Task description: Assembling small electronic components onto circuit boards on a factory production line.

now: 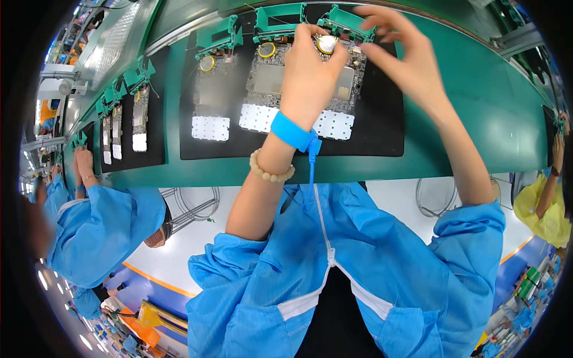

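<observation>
My left hand (pixel 311 74), with a blue wrist strap and a bead bracelet, reaches over the rightmost circuit board (pixel 352 89). Its thumb and fingers curl around a yellow-rimmed coin cell (pixel 326 44) at that board's far end. Above the far right corner, my right hand (pixel 409 56) is raised with fingers spread, slightly blurred. It is nearest the green plastic frame (pixel 349 22) behind that board. A middle circuit board (pixel 262 83) and a left circuit board (pixel 212 89) lie alongside, each with a coin cell and a white perforated plate at its near end.
The boards lie on a black mat (pixel 382 137) on a green bench (pixel 471 119). More green frames (pixel 279 19) stand along the far side. A second mat (pixel 152 152) with several boards lies left, by a person in blue (pixel 101 221). A person in yellow (pixel 546 209) works far right.
</observation>
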`<state>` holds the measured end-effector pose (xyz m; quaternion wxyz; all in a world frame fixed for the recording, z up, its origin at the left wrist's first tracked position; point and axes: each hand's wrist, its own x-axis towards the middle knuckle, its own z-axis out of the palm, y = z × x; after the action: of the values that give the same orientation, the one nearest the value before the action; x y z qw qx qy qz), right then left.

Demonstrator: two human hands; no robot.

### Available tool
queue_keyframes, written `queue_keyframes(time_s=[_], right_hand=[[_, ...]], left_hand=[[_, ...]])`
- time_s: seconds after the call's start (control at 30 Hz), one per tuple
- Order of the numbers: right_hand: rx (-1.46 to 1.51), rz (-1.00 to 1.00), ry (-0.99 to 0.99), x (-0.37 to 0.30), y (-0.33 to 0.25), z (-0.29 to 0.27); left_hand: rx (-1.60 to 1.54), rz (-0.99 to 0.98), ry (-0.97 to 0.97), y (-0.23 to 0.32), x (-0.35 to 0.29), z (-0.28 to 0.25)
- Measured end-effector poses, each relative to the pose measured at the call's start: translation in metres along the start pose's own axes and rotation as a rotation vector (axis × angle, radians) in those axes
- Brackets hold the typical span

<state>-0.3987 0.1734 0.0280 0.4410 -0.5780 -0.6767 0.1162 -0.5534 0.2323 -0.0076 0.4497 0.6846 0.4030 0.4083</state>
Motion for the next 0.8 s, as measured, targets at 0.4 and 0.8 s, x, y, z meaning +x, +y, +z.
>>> queue_keyframes(time_s=[0.4, 0.8], right_hand=[[0.091, 0.409, 0.248, -0.056, 0.019, 0.026], [0.122, 0.736, 0.318, -0.119, 0.103, -0.171]], left_hand=[[0.351, 0.333, -0.174, 0.01, -0.079, -0.028], [0.317, 0.178, 0.2, -0.017, -0.113, -0.143]])
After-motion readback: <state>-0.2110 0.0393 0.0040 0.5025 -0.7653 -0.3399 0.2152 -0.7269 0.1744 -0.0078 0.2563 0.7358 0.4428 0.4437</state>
